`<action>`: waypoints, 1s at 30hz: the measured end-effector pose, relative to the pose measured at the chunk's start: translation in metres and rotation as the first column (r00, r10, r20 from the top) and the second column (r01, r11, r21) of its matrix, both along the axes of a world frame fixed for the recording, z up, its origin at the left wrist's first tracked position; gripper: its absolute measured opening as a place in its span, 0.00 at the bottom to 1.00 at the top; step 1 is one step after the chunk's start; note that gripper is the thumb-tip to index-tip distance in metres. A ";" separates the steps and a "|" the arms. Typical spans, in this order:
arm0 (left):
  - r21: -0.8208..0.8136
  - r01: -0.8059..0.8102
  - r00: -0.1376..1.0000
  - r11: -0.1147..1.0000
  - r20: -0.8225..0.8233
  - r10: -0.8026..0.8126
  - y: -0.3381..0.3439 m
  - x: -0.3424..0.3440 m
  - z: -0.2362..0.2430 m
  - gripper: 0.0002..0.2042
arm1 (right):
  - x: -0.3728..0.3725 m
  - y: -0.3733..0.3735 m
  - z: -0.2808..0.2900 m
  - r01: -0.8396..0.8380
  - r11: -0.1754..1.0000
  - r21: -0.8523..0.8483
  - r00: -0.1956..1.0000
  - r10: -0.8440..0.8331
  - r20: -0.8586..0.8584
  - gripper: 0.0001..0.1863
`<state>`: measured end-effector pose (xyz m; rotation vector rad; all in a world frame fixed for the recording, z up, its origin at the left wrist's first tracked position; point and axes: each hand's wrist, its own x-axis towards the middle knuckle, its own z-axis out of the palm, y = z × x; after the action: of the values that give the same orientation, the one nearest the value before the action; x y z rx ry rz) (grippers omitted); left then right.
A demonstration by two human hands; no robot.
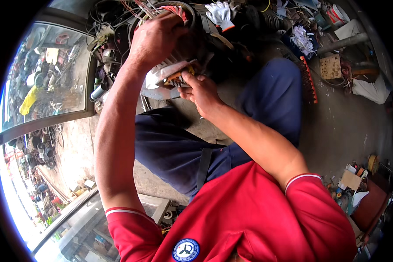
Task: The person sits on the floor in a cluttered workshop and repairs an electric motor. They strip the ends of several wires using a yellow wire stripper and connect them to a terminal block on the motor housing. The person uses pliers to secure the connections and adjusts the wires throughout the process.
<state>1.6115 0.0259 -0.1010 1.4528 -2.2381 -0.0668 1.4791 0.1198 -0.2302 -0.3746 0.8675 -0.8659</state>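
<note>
At the top, a round metal housing (192, 15) with finned sides, like an electric motor body, stands in front of me. My left hand (155, 39) is bent over its open end, fingers curled down and partly hidden. Beside that hand, red material (177, 12) shows inside the rim, and thin wires (137, 8) stick out. My right hand (201, 94) is closed, thumb against fingers, at the edge of an open metal box (159, 76) on the housing's near side. Yellow-orange bits show there by the thumb; what exactly the fingers pinch is too small to tell.
A white work glove (221, 15) lies beyond the housing, among cables and dark parts. To the left is a glass-panelled frame (52, 78). On the right floor are an orange toothed strip (309, 81), a stained board (330, 67), a metal pipe (343, 43) and a white bag (371, 90).
</note>
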 end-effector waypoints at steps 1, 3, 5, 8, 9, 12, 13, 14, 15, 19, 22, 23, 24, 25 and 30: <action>-0.004 -0.003 0.999 1.000 -0.054 0.003 0.001 -0.001 0.002 0.11 | 0.001 -0.002 0.001 0.005 1.000 0.007 1.000 -0.005 -0.013 0.17; 0.042 -0.065 0.984 0.997 -0.161 0.071 0.001 0.000 0.003 0.10 | 0.007 -0.007 0.003 0.079 0.996 0.035 0.997 -0.078 -0.027 0.15; 0.077 -0.108 0.968 0.991 -0.221 0.122 0.002 0.002 -0.002 0.10 | 0.005 -0.007 0.004 0.065 0.998 0.020 0.997 -0.064 -0.031 0.15; -0.027 -0.076 0.968 0.997 -0.243 0.067 0.007 -0.001 -0.004 0.10 | 0.004 -0.007 0.004 0.060 0.998 0.008 0.998 -0.060 -0.019 0.16; -0.094 -0.046 0.976 0.995 -0.217 0.025 0.011 -0.001 -0.005 0.09 | 0.004 -0.009 0.001 0.056 0.998 0.009 0.998 -0.056 -0.017 0.16; 0.084 -0.112 0.914 0.990 -0.383 0.136 0.015 0.003 -0.007 0.09 | 0.004 -0.012 -0.003 0.051 0.999 0.010 0.999 -0.051 -0.012 0.17; 0.127 -0.098 0.910 0.987 -0.391 0.141 0.013 0.005 -0.003 0.09 | 0.005 -0.012 -0.003 0.044 0.999 0.005 0.999 -0.044 -0.006 0.17; 0.169 -0.084 0.905 0.982 -0.399 0.146 0.011 0.006 -0.001 0.09 | 0.005 -0.010 -0.002 0.027 1.000 0.003 1.000 -0.027 -0.015 0.17; 0.200 -0.021 0.870 0.979 -0.479 0.117 0.011 0.007 -0.005 0.10 | 0.004 -0.007 -0.001 0.010 1.000 0.001 1.000 -0.010 -0.024 0.17; 0.193 -0.097 0.977 0.976 -0.170 0.130 0.020 0.009 0.016 0.14 | 0.001 0.000 0.005 -0.023 1.000 0.007 0.999 0.023 -0.045 0.17; 0.165 -0.076 0.997 0.983 -0.019 0.080 0.031 0.033 0.023 0.15 | 0.007 0.006 0.009 -0.040 0.999 0.016 0.999 0.040 -0.015 0.15; 0.143 -0.045 0.999 0.989 0.005 0.045 0.031 0.042 0.019 0.14 | 0.012 0.004 0.007 -0.036 0.999 0.028 0.999 0.035 0.026 0.14; 0.122 -0.014 0.999 0.992 0.030 0.011 0.031 0.049 0.016 0.14 | 0.016 0.001 0.005 -0.032 0.999 0.040 0.997 0.030 0.066 0.14; 0.139 0.007 0.999 0.990 0.048 -0.014 0.028 0.049 0.017 0.13 | 0.018 -0.005 0.001 -0.022 0.998 0.065 0.996 0.016 0.090 0.13; 0.016 0.045 0.981 0.999 0.190 -0.048 0.029 0.057 0.017 0.11 | 0.014 -0.008 -0.009 0.029 0.994 0.103 0.985 -0.045 0.165 0.16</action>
<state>1.6682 0.0545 -0.0839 1.4675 -2.4282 0.0469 1.4929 0.1119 -0.2394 -0.1957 0.7605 -0.8717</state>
